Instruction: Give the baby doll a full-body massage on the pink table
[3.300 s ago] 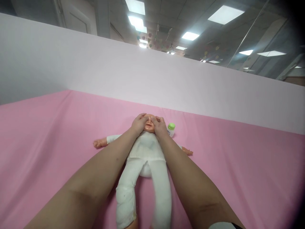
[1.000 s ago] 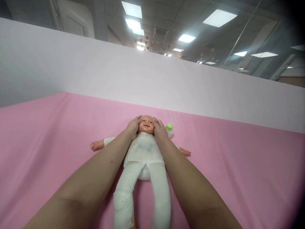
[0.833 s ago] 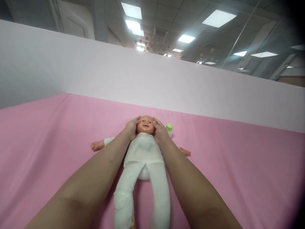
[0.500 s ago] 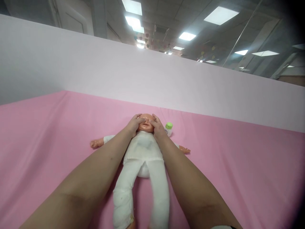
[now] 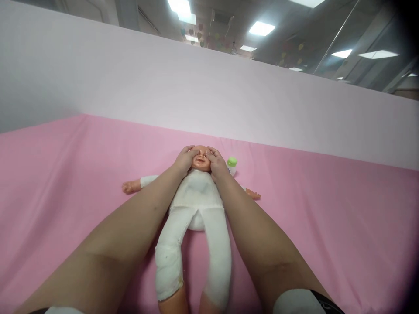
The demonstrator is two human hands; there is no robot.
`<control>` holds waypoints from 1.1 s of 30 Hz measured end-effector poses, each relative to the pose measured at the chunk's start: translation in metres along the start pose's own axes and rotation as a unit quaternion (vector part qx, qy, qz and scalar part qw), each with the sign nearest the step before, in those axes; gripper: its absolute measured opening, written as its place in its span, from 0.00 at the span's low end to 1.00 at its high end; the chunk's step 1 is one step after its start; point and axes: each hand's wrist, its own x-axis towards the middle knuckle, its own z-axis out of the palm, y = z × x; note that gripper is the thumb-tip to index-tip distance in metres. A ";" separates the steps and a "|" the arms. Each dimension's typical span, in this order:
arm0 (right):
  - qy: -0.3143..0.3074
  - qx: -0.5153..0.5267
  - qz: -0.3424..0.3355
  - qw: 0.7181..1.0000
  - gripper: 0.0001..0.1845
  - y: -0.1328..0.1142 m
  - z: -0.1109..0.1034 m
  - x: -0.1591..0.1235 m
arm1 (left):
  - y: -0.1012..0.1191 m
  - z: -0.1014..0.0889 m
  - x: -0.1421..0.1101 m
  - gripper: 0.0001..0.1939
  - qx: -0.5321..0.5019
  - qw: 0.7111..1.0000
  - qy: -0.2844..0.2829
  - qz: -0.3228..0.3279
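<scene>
A baby doll [image 5: 196, 200] in a white cloth suit lies on its back on the pink sheet [image 5: 327, 209], head away from me, arms spread. My left hand [image 5: 185, 159] cups the left side of its head, the thumb lying across the eye area. My right hand [image 5: 216, 163] cups the right side in the same way. Both sets of fingers curve round the head and cover the upper face; only nose and mouth show.
A small white bottle with a green cap [image 5: 231, 165] stands just right of the doll's head, close to my right hand. A pale wall panel [image 5: 209, 104] rises behind the sheet. Ceiling lights show above it.
A second ago my hands held the sides of the head with the face bare; the thumbs have since slid inward over the eyes. The camera has tilted down a little.
</scene>
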 end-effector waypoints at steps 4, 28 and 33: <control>-0.022 0.039 0.037 0.998 0.28 -0.002 -0.005 0.000 | 0.000 -0.004 -0.001 0.25 -0.027 0.999 -0.021 -0.008; 0.087 -0.389 -0.107 0.911 0.18 -0.002 -0.007 -0.035 | 0.010 -0.020 -0.050 0.12 0.391 0.900 0.051 0.187; 0.023 -0.467 -0.126 0.875 0.20 -0.009 -0.016 -0.047 | 0.012 -0.034 -0.062 0.24 0.472 0.860 0.008 0.195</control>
